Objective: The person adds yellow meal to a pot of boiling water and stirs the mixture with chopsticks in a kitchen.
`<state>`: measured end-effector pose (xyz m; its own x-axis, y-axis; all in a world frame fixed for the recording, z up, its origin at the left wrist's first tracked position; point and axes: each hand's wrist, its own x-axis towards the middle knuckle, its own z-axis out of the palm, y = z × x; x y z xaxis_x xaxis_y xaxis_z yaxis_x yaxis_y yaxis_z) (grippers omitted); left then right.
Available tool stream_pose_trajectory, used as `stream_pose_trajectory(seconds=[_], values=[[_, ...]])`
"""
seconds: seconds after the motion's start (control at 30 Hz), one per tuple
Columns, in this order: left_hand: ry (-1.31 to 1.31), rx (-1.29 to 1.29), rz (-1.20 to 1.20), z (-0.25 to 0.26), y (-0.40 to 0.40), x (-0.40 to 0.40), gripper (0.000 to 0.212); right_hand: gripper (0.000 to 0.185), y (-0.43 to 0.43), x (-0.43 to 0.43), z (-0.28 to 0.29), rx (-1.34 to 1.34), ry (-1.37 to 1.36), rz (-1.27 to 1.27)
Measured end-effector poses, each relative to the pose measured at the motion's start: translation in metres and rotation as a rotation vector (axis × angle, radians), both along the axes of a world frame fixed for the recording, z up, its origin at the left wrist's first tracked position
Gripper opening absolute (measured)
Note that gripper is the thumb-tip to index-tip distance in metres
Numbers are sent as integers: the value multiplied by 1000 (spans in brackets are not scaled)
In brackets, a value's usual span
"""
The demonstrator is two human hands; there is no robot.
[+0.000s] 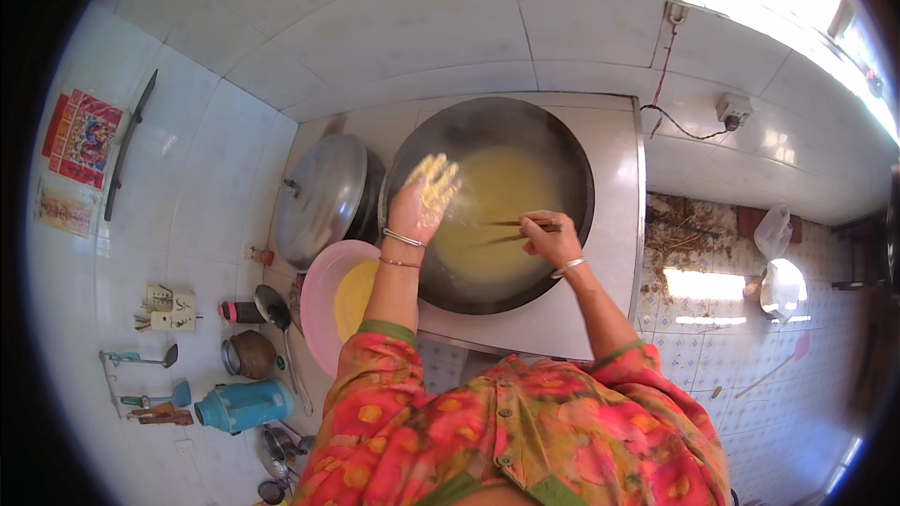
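A large dark wok (pixel 485 299) is set into the tiled stove top, with steaming pale yellow liquid (pixel 506 183) inside. Over its left side my left hand (pixel 425 197) is spread palm up, coated in yellow flour or batter and gripping nothing. My right hand (pixel 552 240) holds a pair of chopsticks (pixel 508 223) above the wok's right side, their tips at the liquid. Left of the wok, partly behind my left forearm, a pink basin (pixel 318 309) contains yellow flour or meal (pixel 357 292).
A domed metal lid (pixel 320 190) leans at the back left. A ladle (pixel 281 316), a brown jar (pixel 249 353) and a blue thermos (pixel 246 406) line the left side. At right, a wall socket (pixel 733 109) has a cable plugged in; a white plastic bag (pixel 782 288) lies below.
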<state>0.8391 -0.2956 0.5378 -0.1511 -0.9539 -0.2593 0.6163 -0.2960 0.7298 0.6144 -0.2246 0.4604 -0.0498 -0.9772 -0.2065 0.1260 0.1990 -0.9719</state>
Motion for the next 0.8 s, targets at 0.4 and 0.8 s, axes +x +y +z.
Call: stream_pose_trajectory(seconds=[0.4,0.8], values=[[255,65,9,7,-1,-3,39,19,-11,2,-12,-63,29,-96],[246,7,-17,36,22,-12,43,19,-18,-34,17,-270,358,-74]])
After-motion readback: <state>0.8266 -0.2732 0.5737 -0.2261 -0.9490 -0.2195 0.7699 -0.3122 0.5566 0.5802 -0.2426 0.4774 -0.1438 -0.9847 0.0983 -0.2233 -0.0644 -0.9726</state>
